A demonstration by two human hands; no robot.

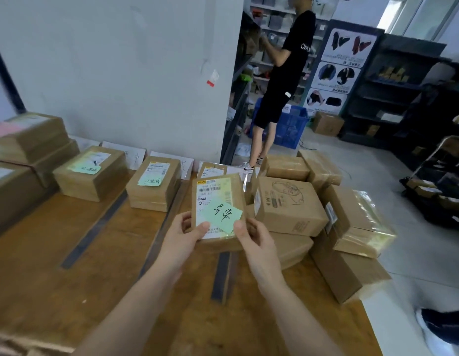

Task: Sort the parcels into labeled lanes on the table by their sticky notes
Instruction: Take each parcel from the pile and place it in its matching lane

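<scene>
Grip: both hands clamp one parcel. Left hand point(183, 235) pinches the near left corner, thumb on top. Right hand point(254, 240) pinches the near right corner, thumb at the edge of the note. I log neither hand as free.

Item held: parcel point(218, 195), a small flat brown carton, raised above the table point(56, 273) just left of the unsorted heap. I cannot tell which lane it is over. The top face carries a white shipping label with barcodes. A pale green sticky note point(222, 214) lies slantwise over the label's lower right, with two handwritten black characters. Clear tape glints along the edges. I see no dents.

Sorted so far, by my count:
- stacked cartons point(30, 140) at the far left, one with a pink note
- first green-noted carton point(92, 176)
- second green-noted carton point(154, 188), in the next lane to the right
- rear carton point(213, 170), just behind the held parcel, its note not visible

White paper lane labels point(136, 156) stand against the wall. Dark tape strips point(94, 227) divide the lanes.

Left to do: the heap of cartons point(290, 204) at the table's right end, several of them tape-wrapped, with no notes readable from this view. I judge the task under half done. The held parcel is not yet set down.
</scene>
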